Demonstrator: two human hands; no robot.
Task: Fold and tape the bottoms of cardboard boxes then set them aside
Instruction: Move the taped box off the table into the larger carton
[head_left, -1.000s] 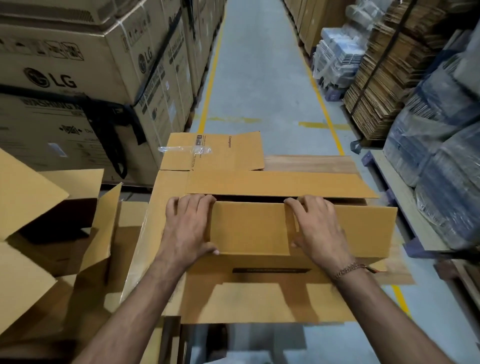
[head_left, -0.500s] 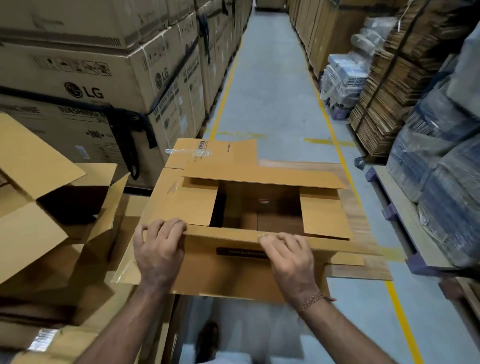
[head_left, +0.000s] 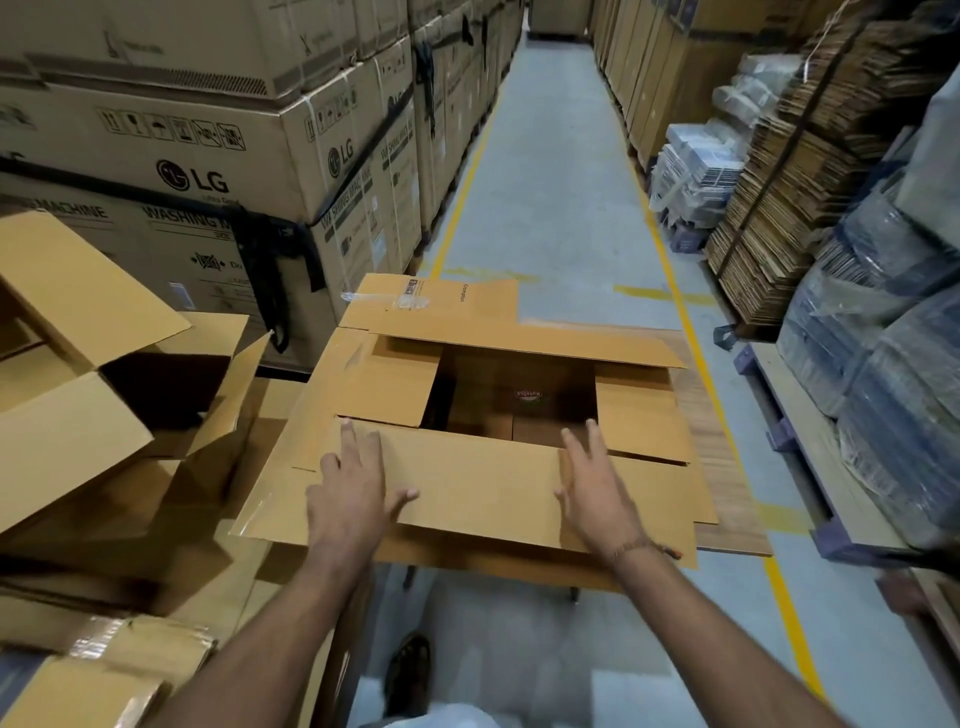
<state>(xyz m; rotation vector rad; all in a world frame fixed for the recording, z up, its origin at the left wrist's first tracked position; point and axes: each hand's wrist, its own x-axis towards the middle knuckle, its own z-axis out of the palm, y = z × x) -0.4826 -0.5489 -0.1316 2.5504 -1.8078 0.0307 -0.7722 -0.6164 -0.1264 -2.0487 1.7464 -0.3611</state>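
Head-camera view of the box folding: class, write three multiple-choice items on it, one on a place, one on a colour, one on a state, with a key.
1. Where do both hands rest?
A. near flap
B. far flap
C. floor

2. What colour are the floor lines?
A. white
B. yellow
C. red

3. How is the box's middle?
A. taped shut
B. crushed
C. open

Key: A, the left hand and right hand lie flat on the near flap; B, the floor lines are yellow; C, the box shows a dark gap between flaps.
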